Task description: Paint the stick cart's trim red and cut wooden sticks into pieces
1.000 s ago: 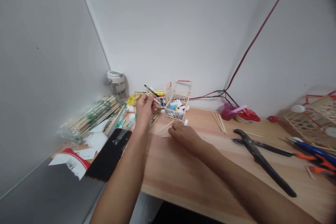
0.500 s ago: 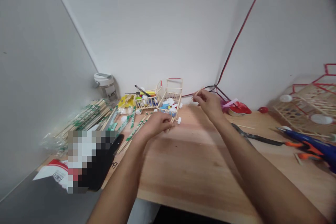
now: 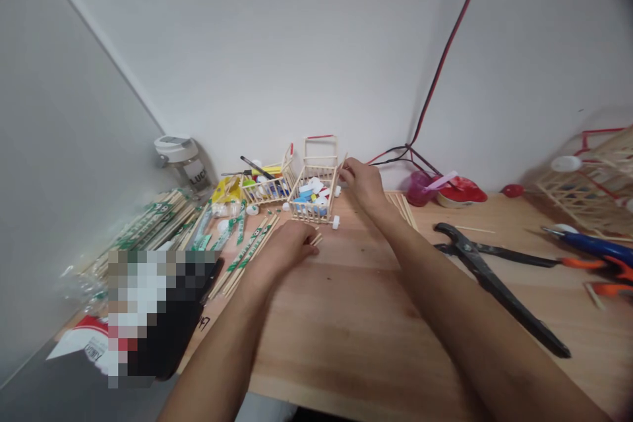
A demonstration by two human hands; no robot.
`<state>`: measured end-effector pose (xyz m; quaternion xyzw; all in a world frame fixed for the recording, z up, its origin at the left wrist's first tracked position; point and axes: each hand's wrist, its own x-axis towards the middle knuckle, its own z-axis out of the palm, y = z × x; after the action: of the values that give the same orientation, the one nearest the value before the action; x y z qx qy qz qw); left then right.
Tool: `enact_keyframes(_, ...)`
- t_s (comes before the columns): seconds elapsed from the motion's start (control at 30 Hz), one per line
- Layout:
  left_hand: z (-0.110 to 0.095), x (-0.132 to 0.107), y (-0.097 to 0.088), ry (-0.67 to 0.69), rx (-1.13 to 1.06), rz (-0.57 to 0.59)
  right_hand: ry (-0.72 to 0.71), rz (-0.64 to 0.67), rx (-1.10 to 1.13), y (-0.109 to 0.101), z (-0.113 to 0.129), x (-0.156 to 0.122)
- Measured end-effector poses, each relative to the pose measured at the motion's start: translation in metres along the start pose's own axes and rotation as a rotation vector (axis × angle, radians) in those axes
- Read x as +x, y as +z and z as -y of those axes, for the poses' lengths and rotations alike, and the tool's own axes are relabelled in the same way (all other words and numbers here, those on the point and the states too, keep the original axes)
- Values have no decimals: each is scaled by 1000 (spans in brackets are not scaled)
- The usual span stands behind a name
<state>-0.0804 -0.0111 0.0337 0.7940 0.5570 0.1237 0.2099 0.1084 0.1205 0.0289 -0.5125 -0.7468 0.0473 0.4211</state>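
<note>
My left hand (image 3: pixel 289 245) rests knuckles-up on the wooden table (image 3: pixel 366 323), fingers curled around short wooden sticks (image 3: pixel 315 238) that poke out to the right. My right hand (image 3: pixel 362 181) is raised at the back of the table, pinching a thin wooden stick (image 3: pixel 342 161) right beside the small stick-built basket (image 3: pixel 314 192), which holds white and blue bottle caps. A second stick basket (image 3: pixel 270 186) with coloured bits stands just left of it.
Wrapped chopsticks (image 3: pixel 148 227) lie piled at the left beside a dark phone (image 3: pixel 185 313). Black pliers (image 3: pixel 487 277) and a blue-orange glue gun (image 3: pixel 593 254) lie at the right. A larger stick frame (image 3: pixel 591 188) stands far right. A red cable (image 3: pixel 440 72) runs up the wall.
My left hand came down from beside the baskets to the table and closed on short sticks. My right hand lifted off the table and moved back to the caps basket with a stick.
</note>
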Motion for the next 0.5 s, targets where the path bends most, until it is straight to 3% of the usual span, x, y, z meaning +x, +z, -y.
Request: enact_keyframes(0.5,-4,0,0,-29,90,-24,-22,-5,-34,4,0,3)
